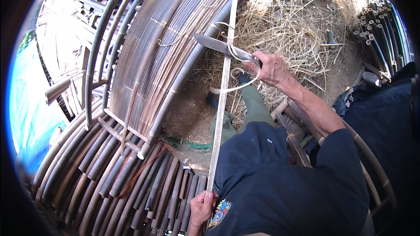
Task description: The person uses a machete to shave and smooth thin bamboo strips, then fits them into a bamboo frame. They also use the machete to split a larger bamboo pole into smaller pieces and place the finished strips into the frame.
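Along the right side of the bamboo rack, the pale strip runs lengthwise away from the person. The left hand pinches its near end; the right hand grasps the knife, whose blade crosses it toward the rack.

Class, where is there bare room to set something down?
Mostly bare earth shows between the slatted bench and the feet, and between the shavings heap and bamboo bundle. Crowded: that heap and the pole stack, lower left.
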`<state>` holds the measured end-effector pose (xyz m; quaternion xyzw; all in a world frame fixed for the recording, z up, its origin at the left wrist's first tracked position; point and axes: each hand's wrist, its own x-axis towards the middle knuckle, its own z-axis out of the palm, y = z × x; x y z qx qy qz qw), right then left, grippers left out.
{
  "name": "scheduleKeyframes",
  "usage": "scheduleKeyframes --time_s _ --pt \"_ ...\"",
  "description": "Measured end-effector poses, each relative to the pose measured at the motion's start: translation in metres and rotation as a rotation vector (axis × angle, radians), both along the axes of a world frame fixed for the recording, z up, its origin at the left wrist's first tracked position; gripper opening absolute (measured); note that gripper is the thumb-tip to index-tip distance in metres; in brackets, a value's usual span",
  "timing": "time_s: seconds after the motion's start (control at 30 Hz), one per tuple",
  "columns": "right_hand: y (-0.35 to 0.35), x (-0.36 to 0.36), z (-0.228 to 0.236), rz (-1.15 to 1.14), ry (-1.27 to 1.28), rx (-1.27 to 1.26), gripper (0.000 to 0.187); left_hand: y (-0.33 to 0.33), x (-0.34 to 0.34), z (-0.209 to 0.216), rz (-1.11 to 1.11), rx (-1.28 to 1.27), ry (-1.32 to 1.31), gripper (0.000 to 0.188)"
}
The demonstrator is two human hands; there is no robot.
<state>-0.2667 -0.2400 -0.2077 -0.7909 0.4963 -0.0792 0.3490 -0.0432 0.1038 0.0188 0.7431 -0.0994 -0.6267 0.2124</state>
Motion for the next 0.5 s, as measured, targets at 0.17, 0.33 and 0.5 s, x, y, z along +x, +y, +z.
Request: scheduleKeyframes --time_s 0.17,0.33,0.5 --pt "0.027 0.014 0.021 0.403 -0.246 -0.176 0.053 -0.006 0.000 0.005 -0.031 0.092 -0.013 0.029" --pt "-0.075 -0.030 -0.040 -0.231 0.071 0.222 0.074 0.020 -0.007 0.013 -0.095 0.046 -0.071 0.030" --pt "-0.075 0.000 -0.004 -0.636 -0.741 0.540 0.062 0.033 0.008 0.013 -0.041 0.120 0.118 0.033"
